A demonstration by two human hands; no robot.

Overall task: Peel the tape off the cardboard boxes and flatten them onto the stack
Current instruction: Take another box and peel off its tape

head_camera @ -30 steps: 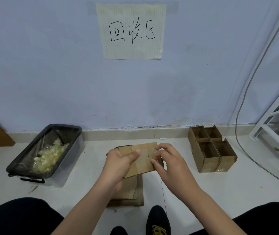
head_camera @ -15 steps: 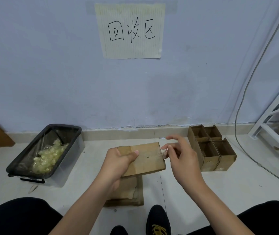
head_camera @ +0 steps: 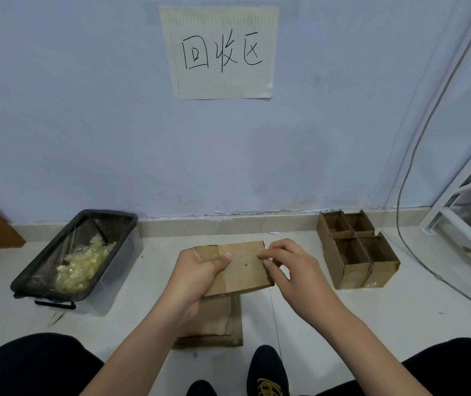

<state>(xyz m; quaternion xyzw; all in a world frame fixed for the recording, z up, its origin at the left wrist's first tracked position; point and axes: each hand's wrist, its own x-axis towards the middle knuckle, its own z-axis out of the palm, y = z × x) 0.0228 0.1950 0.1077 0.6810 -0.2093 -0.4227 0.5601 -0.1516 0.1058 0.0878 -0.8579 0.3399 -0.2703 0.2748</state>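
I hold a small flattened brown cardboard box (head_camera: 242, 270) in the air above the stack of flattened cardboard (head_camera: 217, 324) on the floor. My left hand (head_camera: 197, 278) grips its left end, with the thumb lying across the top face. My right hand (head_camera: 294, 275) is at the box's right edge, index finger and thumb curled and pinching there. I cannot make out any tape between those fingers. A block of several open-topped cardboard boxes (head_camera: 354, 252) stands to the right, by the wall.
A black-rimmed clear bin (head_camera: 125, 252) with crumpled tape scraps sits at the left. A cable (head_camera: 400, 195) and a white metal frame (head_camera: 457, 210) are at the right. My shoe (head_camera: 267, 372) is just below the stack. A paper sign (head_camera: 220, 52) hangs on the wall.
My right hand pulled away to the right from the box's edge, then came back and now pinches at that edge again. My left hand has kept the box nearly still.
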